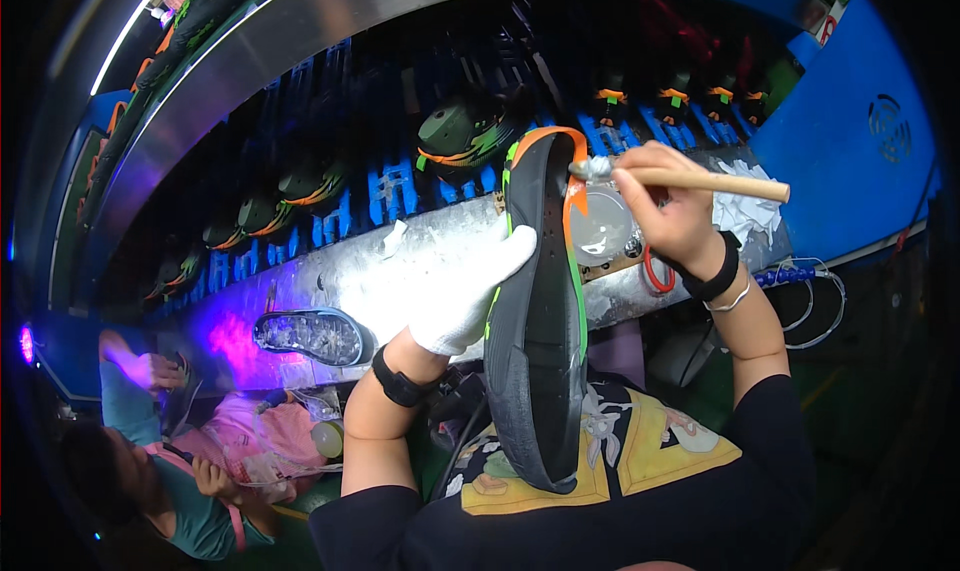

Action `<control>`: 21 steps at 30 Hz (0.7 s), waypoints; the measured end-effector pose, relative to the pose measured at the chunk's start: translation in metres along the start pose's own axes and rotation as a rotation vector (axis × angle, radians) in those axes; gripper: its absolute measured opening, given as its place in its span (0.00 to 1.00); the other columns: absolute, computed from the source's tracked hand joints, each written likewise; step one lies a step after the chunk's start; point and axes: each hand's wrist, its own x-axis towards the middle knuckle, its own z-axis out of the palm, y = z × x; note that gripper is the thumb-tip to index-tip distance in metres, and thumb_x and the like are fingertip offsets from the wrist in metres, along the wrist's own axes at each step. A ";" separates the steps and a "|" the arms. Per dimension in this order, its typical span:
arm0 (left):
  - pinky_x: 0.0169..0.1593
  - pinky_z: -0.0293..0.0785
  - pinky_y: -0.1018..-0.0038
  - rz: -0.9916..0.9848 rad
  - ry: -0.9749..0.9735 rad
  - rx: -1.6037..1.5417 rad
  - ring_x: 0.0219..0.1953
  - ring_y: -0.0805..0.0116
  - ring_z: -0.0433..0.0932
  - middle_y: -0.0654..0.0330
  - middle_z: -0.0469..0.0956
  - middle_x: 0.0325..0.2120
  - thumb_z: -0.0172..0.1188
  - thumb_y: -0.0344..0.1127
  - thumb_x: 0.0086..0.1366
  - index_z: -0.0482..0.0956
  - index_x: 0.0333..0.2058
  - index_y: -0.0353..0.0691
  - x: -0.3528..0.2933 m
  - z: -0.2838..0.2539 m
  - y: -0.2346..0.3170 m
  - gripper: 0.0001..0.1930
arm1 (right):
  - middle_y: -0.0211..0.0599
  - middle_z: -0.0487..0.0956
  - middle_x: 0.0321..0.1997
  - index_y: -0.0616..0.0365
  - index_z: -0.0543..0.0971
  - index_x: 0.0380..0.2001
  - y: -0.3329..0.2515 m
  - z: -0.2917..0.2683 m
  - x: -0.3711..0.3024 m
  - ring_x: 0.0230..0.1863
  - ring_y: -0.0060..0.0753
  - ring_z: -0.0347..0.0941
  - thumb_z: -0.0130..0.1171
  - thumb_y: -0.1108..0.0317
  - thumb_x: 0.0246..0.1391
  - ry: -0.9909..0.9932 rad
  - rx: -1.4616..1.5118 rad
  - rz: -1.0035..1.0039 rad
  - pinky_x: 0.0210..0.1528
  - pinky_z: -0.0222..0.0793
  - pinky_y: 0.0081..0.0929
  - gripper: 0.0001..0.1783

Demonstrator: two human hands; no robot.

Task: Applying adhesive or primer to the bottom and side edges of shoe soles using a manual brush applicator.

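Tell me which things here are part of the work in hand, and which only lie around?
In use:
- black shoe with green and orange trim, held by the white-gloved left hand
- wooden-handled brush, in the bare right hand
- round glue dish

Lying about:
- clear sole
- shoes on the blue conveyor
- white rags

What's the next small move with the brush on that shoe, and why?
Probably draw the brush down along the shoe edge. The right hand holds its bristles at the orange toe end, while the gloved left hand grips the shoe sole-up, so the rest of the rim lies below the brush.
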 end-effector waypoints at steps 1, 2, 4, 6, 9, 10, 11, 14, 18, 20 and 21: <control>0.43 0.70 0.78 -0.002 0.004 0.000 0.39 0.72 0.74 0.56 0.73 0.40 0.51 0.36 0.59 0.68 0.47 0.35 0.000 -0.001 0.002 0.18 | 0.31 0.70 0.20 0.64 0.73 0.24 -0.003 0.003 -0.001 0.15 0.16 0.60 0.55 0.80 0.42 -0.014 -0.005 -0.019 0.16 0.53 0.13 0.03; 0.43 0.69 0.79 -0.018 -0.021 0.018 0.38 0.75 0.72 0.59 0.72 0.39 0.52 0.40 0.59 0.65 0.49 0.36 0.001 -0.002 0.004 0.21 | 0.33 0.70 0.19 0.64 0.73 0.22 -0.005 0.005 -0.001 0.14 0.19 0.62 0.55 0.80 0.41 -0.045 -0.070 -0.110 0.15 0.55 0.15 0.02; 0.42 0.67 0.80 -0.037 -0.050 0.037 0.37 0.79 0.71 0.63 0.71 0.37 0.53 0.43 0.58 0.62 0.51 0.38 0.003 -0.002 0.008 0.24 | 0.35 0.71 0.18 0.64 0.73 0.22 -0.014 0.008 -0.003 0.15 0.23 0.62 0.54 0.80 0.40 -0.087 -0.047 -0.156 0.16 0.56 0.18 0.03; 0.42 0.67 0.80 0.000 -0.089 0.099 0.37 0.79 0.69 0.64 0.69 0.37 0.53 0.46 0.58 0.57 0.53 0.40 0.007 -0.001 0.013 0.28 | 0.36 0.71 0.19 0.64 0.72 0.22 -0.018 0.010 -0.007 0.15 0.25 0.64 0.55 0.80 0.38 -0.100 -0.040 -0.240 0.16 0.59 0.19 0.03; 0.41 0.67 0.80 0.014 -0.103 0.110 0.37 0.80 0.69 0.65 0.68 0.37 0.53 0.47 0.57 0.55 0.54 0.42 0.015 -0.006 0.015 0.30 | 0.37 0.72 0.19 0.63 0.72 0.22 -0.030 0.011 -0.014 0.17 0.29 0.68 0.55 0.81 0.36 -0.125 -0.039 -0.290 0.17 0.62 0.21 0.05; 0.40 0.68 0.81 -0.048 -0.086 0.087 0.37 0.80 0.68 0.66 0.67 0.36 0.53 0.48 0.57 0.56 0.54 0.42 0.017 -0.010 0.017 0.29 | 0.36 0.72 0.18 0.63 0.72 0.22 -0.037 0.009 -0.015 0.16 0.30 0.69 0.56 0.81 0.36 -0.167 -0.052 -0.243 0.17 0.62 0.21 0.06; 0.40 0.68 0.81 -0.053 -0.081 0.083 0.37 0.80 0.68 0.66 0.67 0.36 0.53 0.48 0.57 0.56 0.54 0.42 0.020 -0.012 0.018 0.29 | 0.36 0.72 0.18 0.62 0.72 0.22 -0.041 0.008 -0.017 0.16 0.31 0.69 0.56 0.80 0.35 -0.210 -0.065 -0.194 0.17 0.63 0.21 0.06; 0.41 0.68 0.80 0.015 -0.136 0.134 0.38 0.80 0.68 0.66 0.67 0.37 0.53 0.49 0.56 0.55 0.54 0.42 0.027 -0.014 0.019 0.30 | 0.36 0.70 0.16 0.63 0.72 0.22 -0.046 0.007 -0.022 0.14 0.31 0.67 0.56 0.80 0.35 -0.213 -0.020 -0.221 0.15 0.60 0.21 0.06; 0.44 0.66 0.78 0.085 -0.137 0.239 0.40 0.78 0.68 0.65 0.67 0.37 0.53 0.51 0.55 0.56 0.53 0.41 0.035 -0.016 0.025 0.32 | 0.34 0.67 0.13 0.65 0.72 0.21 -0.054 0.003 -0.027 0.10 0.30 0.64 0.56 0.81 0.33 -0.227 0.021 -0.268 0.11 0.57 0.21 0.06; 0.44 0.66 0.78 0.073 -0.099 0.230 0.40 0.77 0.68 0.65 0.67 0.38 0.53 0.51 0.55 0.57 0.53 0.41 0.031 -0.015 0.026 0.31 | 0.35 0.68 0.14 0.65 0.72 0.19 -0.057 0.002 -0.029 0.10 0.31 0.63 0.57 0.80 0.31 -0.240 0.093 -0.304 0.11 0.57 0.23 0.06; 0.44 0.66 0.78 0.069 -0.066 0.225 0.41 0.77 0.68 0.65 0.67 0.39 0.53 0.51 0.55 0.57 0.53 0.41 0.027 -0.016 0.026 0.31 | 0.35 0.68 0.14 0.65 0.72 0.19 -0.058 0.001 -0.031 0.10 0.31 0.63 0.57 0.80 0.31 -0.242 0.105 -0.298 0.11 0.57 0.23 0.06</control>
